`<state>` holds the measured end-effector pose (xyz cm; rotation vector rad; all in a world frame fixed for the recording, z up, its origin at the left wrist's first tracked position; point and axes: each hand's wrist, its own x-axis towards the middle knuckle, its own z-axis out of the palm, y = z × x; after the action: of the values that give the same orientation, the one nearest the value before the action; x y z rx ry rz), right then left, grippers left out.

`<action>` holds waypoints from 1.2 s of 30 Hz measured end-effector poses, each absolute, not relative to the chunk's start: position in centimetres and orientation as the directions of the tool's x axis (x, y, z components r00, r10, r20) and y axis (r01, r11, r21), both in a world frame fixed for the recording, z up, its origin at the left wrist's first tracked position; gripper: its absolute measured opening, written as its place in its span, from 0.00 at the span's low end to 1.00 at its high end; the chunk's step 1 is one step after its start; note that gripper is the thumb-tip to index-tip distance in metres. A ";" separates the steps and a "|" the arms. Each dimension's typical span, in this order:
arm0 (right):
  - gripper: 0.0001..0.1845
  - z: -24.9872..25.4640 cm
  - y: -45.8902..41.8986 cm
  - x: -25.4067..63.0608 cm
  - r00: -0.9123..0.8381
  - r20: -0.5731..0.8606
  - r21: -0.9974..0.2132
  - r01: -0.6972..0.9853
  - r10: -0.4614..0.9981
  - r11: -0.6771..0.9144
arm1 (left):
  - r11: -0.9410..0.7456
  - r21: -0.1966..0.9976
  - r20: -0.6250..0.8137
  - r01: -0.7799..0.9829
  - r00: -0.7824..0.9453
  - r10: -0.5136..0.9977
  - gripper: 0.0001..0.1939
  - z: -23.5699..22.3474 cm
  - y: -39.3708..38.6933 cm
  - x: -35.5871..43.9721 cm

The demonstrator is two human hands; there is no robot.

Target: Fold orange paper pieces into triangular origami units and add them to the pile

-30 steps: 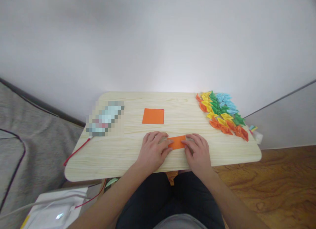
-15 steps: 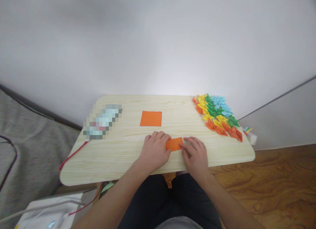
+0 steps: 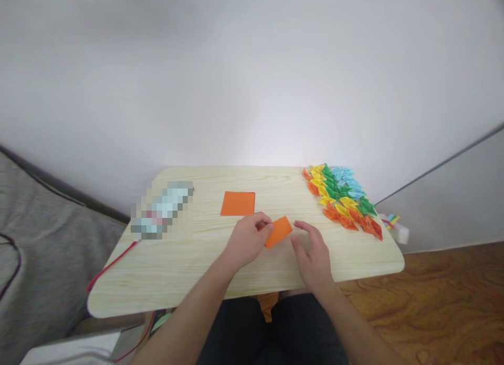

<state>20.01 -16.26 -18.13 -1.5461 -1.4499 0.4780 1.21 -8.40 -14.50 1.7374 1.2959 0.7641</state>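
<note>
A small folded rectangle of orange paper [image 3: 279,231] is pinched at its left end by my left hand [image 3: 251,239], tilted with its right end higher. Just right of the paper, my right hand [image 3: 314,254] is apart from it, thumb and fingers spread with nothing between them. Beyond my left hand lies a stack of square orange paper [image 3: 238,203], with a thin red edge showing on its right side.
Rows of folded paper pieces [image 3: 340,197] in orange, yellow, green and light blue cover the table's far right. A blurred-out device [image 3: 163,210] with a red cable [image 3: 112,265] lies at the left. A white wall stands behind the table [image 3: 205,260].
My left hand has lifted and turned the orange paper so its right end points up. My right hand has let go of the paper's right end. The view has tipped slightly upward.
</note>
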 end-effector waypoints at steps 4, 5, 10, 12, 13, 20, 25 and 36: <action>0.17 -14.9 -12.4 19.1 0.172 0.099 -0.991 0.101 0.980 0.082 | -0.155 0.963 0.118 0.223 0.167 0.979 0.11 -12.9 -6.3 1.9; 0.13 -14.1 -11.2 18.9 0.139 0.099 -0.994 0.060 0.985 0.092 | -0.168 0.970 0.145 0.174 0.139 0.980 0.11 -12.4 -5.8 2.2; 0.11 -9.9 -5.8 18.6 0.131 0.186 -0.982 -0.004 0.974 0.188 | -0.231 0.972 0.229 0.043 0.046 0.972 0.09 -9.3 -2.8 3.2; 0.10 -8.4 -4.2 18.8 0.110 0.212 -0.977 -0.011 0.971 0.215 | -0.256 0.966 0.255 0.038 0.029 0.966 0.06 -7.7 -1.5 2.9; 0.10 -7.7 -3.5 18.9 0.092 0.222 -0.975 -0.011 0.971 0.224 | -0.268 0.963 0.267 0.039 0.026 0.963 0.07 -6.9 -0.8 2.7; 0.09 -4.7 -1.0 18.5 -0.003 0.258 -0.965 0.045 0.966 0.258 | -0.258 0.960 0.273 -0.104 0.173 0.946 0.09 -3.7 2.8 1.2; 0.10 -4.2 -0.3 17.6 0.032 0.347 -0.933 -0.091 0.937 0.349 | -0.250 0.933 0.292 -0.257 0.137 0.947 0.11 -3.4 3.7 0.6; 0.12 -2.0 -0.2 18.0 -0.136 0.714 -0.656 0.213 0.687 0.724 | -0.162 0.880 0.240 -0.447 0.124 0.963 0.09 -2.0 1.8 0.1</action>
<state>17.98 -0.23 -2.00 -0.7257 -1.6959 0.4783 0.10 1.82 -2.05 1.0910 0.6425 1.4036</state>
